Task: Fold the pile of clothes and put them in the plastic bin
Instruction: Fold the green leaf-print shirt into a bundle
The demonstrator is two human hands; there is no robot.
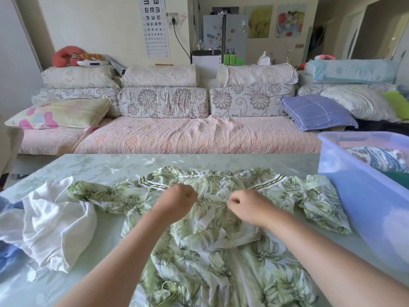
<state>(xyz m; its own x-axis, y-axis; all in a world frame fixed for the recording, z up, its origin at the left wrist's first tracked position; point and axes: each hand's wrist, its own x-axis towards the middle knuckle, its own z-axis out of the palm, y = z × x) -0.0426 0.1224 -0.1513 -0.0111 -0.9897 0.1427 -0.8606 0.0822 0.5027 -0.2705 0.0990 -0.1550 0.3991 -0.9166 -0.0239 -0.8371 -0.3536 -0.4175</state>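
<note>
A green leaf-print garment (212, 251) lies spread on the table (93, 167), sleeves out to both sides. My left hand (177, 201) and my right hand (245, 206) rest on its chest, fingers curled and pinching the fabric near the collar. A crumpled white garment (51, 220) lies at the left beside a blue one (8, 253) at the table's edge. The translucent blue plastic bin (363, 196) stands at the right, with folded patterned clothes (376, 158) inside.
A long sofa (188, 136) with floral cushions runs behind the table. A purple pillow (318, 111) and a pastel pillow (62, 114) lie on it. The right sleeve of the leaf-print garment touches the bin's wall.
</note>
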